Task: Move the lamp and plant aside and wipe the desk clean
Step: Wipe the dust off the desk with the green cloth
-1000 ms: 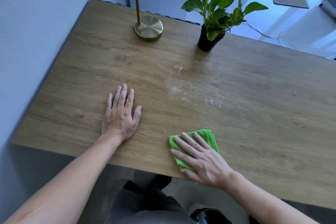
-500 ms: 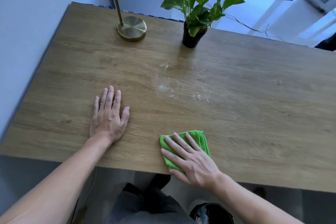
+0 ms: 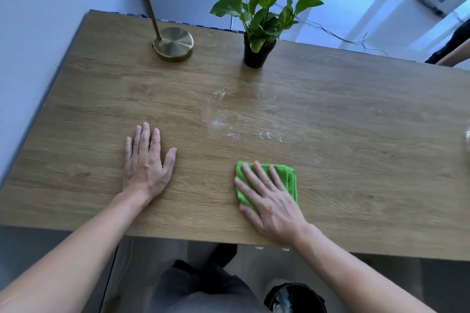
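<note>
Bare forearms, no sleeves (grey trousers below)

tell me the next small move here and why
Probably slide the right hand, pressing flat on the green cloth, forward toward the white smudges: they lie just ahead, while the lamp and plant stand clear at the desk's far edge.

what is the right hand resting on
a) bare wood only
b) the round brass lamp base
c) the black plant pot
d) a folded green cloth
d: the right hand lies with straight fingers flat on the folded green cloth near the front edge of the wooden desk.
</note>
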